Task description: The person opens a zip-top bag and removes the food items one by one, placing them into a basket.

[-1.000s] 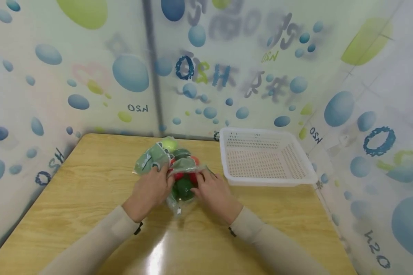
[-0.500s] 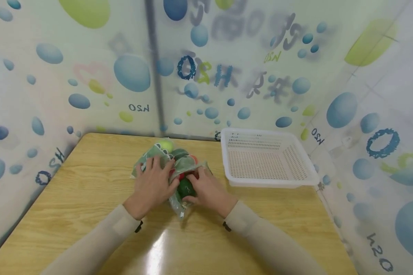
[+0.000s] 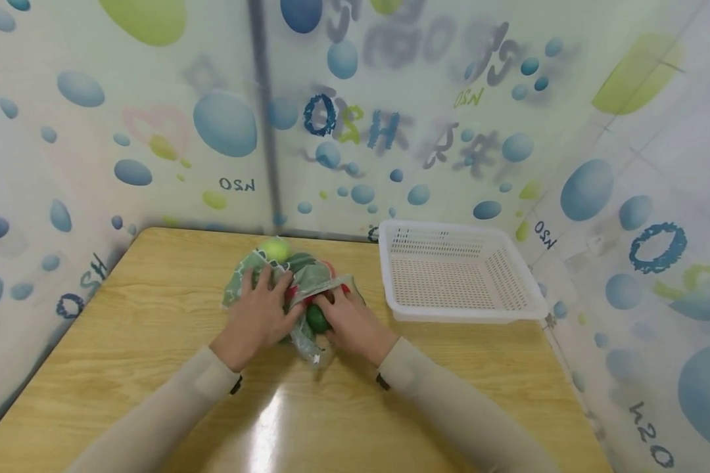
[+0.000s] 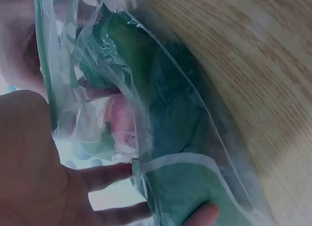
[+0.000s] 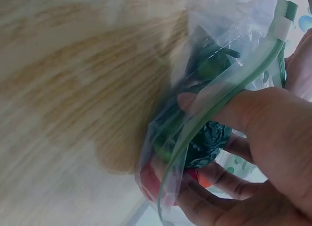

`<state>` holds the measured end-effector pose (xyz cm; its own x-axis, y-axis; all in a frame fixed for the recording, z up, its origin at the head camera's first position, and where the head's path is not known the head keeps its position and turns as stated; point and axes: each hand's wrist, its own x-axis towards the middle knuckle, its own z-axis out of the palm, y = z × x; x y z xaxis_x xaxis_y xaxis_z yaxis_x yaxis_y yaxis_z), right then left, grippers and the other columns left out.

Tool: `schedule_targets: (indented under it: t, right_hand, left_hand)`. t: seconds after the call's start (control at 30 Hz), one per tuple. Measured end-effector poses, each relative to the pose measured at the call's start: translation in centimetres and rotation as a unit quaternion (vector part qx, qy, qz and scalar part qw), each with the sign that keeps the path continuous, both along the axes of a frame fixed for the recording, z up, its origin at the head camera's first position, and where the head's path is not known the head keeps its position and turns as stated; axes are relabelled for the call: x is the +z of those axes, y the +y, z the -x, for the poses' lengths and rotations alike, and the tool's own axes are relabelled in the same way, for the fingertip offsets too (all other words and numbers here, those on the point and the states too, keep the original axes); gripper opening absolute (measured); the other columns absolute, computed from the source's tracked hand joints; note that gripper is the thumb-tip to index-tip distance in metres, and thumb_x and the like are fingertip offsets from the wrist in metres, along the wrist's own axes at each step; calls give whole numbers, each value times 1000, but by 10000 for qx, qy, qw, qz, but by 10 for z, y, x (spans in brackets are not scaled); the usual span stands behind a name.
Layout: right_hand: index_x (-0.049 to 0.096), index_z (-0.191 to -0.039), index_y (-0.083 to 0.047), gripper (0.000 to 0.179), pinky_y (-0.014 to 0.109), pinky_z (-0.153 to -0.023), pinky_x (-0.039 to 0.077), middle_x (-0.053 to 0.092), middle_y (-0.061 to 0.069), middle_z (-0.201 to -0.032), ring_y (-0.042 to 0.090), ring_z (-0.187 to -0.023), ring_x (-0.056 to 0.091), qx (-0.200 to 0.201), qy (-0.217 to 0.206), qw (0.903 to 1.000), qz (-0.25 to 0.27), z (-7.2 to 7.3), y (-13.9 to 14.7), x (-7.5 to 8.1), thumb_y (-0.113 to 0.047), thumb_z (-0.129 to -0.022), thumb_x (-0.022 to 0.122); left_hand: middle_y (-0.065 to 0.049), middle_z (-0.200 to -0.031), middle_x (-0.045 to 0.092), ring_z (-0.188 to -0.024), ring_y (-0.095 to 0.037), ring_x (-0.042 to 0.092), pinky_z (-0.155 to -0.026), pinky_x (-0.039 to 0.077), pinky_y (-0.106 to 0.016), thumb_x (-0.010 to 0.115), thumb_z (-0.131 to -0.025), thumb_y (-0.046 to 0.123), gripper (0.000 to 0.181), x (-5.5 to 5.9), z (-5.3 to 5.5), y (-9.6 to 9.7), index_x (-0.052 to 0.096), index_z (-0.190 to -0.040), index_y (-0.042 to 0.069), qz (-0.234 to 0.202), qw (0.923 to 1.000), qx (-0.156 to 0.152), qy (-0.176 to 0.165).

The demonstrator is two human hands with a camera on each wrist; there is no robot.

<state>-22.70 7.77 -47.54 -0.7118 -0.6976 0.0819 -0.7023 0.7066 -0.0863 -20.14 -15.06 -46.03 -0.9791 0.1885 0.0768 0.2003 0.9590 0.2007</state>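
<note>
A clear zip bag (image 3: 307, 341) with a green printed panel lies on the table, filled with produce. Its green zip strip (image 5: 219, 106) shows in the right wrist view. A pale green round item (image 3: 275, 249) sits at its far end, and red pieces show mid-bag. My left hand (image 3: 257, 316) rests on the bag's left side, fingers spread. My right hand (image 3: 357, 323) reaches in at the bag's mouth, its thumb and fingers curled about a dark green round vegetable (image 5: 209, 145). Another dark green piece (image 4: 175, 104) lies under the film in the left wrist view.
To the right of the bag, a white perforated plastic basket (image 3: 464, 312) stands near the table's back edge. The wooden table (image 3: 154, 328) meets curtain-like walls (image 3: 331, 131) printed with blue and green bubbles at the back and sides.
My left hand has gone from grasping the bag's edge to lying spread on its left side. My right hand has reached further into the bag, over the dark green vegetable.
</note>
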Motion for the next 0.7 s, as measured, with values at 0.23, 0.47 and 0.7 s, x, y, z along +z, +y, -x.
schedule_targets:
  t: [0.23, 0.47, 0.7]
  right_hand:
    - [62, -159, -12, 61, 51, -111, 68, 63, 18, -160, 38, -137, 72, 224, 14, 9995, 205, 4, 1, 5, -17, -104, 90]
    - [62, -160, -11, 65, 51, -124, 60, 60, 15, -165, 35, -147, 68, 446, -109, 9978, 468, 7, 5, 20, -19, -103, 92]
    - [62, -163, -12, 68, 48, -112, 67, 67, 14, -153, 36, -129, 74, 464, -51, 9961, 743, 4, 21, 42, -14, -102, 93]
  left_hand:
    - [-43, -172, 46, -156, -74, 43, -102, 62, -82, 55, -117, 57, 79, 1, -8, 2, 48, -174, 2, 58, 9990, 451, -38]
    - [-43, -158, 55, -140, -68, 56, -83, 68, -72, 53, -117, 58, 79, 3, -11, 2, 52, -170, -2, 198, 9975, 680, 45]
    - [-41, -143, 62, -121, -61, 64, -64, 66, -61, 55, -117, 58, 77, 7, -15, 0, 58, -161, -5, 321, 9966, 728, 219]
